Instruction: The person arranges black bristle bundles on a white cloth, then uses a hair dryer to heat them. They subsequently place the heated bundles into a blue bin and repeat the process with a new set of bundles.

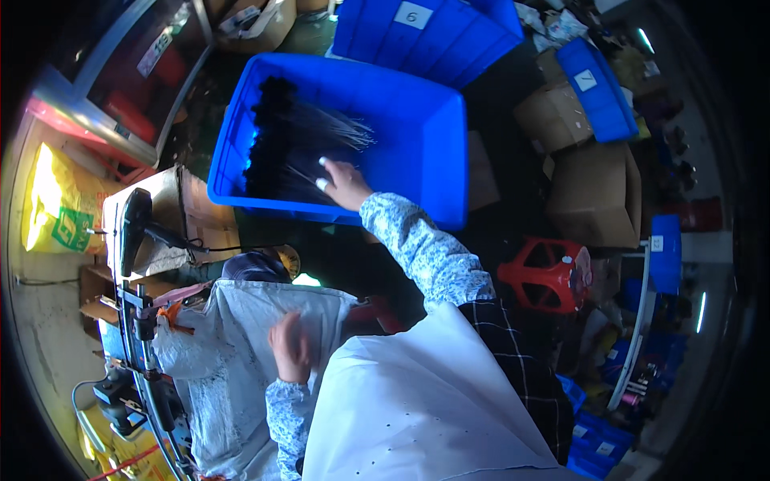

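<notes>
My right hand [346, 185] reaches over the near side of a large blue bin [421, 136], with white coverings on two fingertips. Its fingers are apart, and I see nothing held between them. Close to the fingertips lie thin wire stems [341, 127] whose black, bristly-looking heads [268, 132] line the bin's left side; they look like wire-handled brushes. My left hand [290, 349] is low, in front of a whitish cloth or sack [241, 337]. Motion smears its fingers, so whether it holds anything is unclear.
Another blue bin [425, 36] stands behind the first. To the right are a red plastic stool [547, 275] and cardboard boxes [593, 192]. A stand with black fittings [144, 321] rises at left, near a yellow sack [60, 200]. White sheeting [401, 401] covers my lap.
</notes>
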`<state>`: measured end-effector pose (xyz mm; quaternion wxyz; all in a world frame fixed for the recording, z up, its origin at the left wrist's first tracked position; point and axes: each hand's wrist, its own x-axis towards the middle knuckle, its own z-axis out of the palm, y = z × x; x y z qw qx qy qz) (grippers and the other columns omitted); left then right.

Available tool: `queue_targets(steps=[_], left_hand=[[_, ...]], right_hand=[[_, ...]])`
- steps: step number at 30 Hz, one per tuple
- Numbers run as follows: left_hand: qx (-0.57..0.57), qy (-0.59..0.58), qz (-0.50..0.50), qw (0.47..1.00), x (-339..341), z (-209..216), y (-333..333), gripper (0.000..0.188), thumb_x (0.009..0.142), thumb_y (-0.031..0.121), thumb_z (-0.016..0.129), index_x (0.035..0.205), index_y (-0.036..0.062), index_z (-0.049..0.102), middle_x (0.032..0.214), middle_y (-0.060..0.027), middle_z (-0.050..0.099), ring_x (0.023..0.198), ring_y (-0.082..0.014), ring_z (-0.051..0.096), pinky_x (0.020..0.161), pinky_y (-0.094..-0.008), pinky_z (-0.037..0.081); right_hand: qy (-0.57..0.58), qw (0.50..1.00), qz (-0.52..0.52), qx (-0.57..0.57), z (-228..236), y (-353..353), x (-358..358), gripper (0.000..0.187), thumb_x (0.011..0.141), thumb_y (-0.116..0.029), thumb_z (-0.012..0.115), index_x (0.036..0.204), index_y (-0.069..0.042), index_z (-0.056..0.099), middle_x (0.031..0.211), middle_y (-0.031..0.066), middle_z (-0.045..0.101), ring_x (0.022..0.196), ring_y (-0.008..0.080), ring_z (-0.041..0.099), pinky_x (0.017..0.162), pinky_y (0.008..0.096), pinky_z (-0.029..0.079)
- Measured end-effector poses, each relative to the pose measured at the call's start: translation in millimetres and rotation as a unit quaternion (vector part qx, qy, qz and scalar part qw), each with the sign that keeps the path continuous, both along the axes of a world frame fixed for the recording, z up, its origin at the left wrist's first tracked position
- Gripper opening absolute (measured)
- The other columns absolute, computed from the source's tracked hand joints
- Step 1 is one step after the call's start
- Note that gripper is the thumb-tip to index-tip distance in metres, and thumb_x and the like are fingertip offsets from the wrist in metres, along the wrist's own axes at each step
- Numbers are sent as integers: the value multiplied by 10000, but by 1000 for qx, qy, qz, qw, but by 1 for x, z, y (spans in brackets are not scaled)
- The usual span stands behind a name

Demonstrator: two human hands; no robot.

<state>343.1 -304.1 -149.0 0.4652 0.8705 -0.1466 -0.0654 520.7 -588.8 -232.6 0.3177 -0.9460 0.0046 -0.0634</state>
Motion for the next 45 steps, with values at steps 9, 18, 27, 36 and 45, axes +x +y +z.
queue_targets(steps=[9, 18, 27, 36, 45], left_hand=[[-136, 138, 99, 976, -118, 40, 89, 236, 835, 51, 442, 1060, -18, 457, 991, -119, 531, 917, -181, 498, 824, -285, 369], [-26, 134, 364, 921, -304, 4, 156, 312, 814, 72, 481, 1115, 3, 438, 1049, -154, 502, 965, -235, 492, 832, -312, 375], [30, 60, 727, 683, -479, 16, 148, 267, 808, 126, 476, 1040, -5, 463, 998, -150, 517, 953, -252, 492, 839, -317, 369], [110, 315, 807, 488, -605, -51, 103, 622, 733, 301, 579, 1222, 55, 282, 1224, -174, 346, 1133, -322, 332, 949, -411, 255], [-11, 564, 722, 400, -722, -113, 228, 1107, 543, 622, 625, 1310, 35, 85, 1342, -189, 152, 1240, -303, 179, 1010, -390, 194]], right_hand=[[247, 811, 174, -500, 23, -4, -140, 423, 716, -314, 534, 1103, -146, 500, 935, 52, 591, 856, 295, 549, 812, 560, 324], [-20, 813, 579, -47, 119, 169, -251, 550, 652, -384, 618, 1107, -107, 479, 1049, 100, 498, 1082, 299, 386, 902, 449, 288], [378, 711, 568, -171, 202, 223, -275, 251, 738, -179, 564, 957, -61, 528, 764, 148, 595, 686, 279, 574, 585, 320, 433], [157, 535, 758, -339, 183, 335, -268, 315, 749, -130, 546, 1045, -40, 489, 884, 128, 587, 879, 277, 550, 765, 361, 422], [115, 354, 908, -193, 157, 449, -409, 295, 721, -86, 559, 1003, -22, 502, 893, 144, 570, 862, 293, 524, 759, 361, 409]])
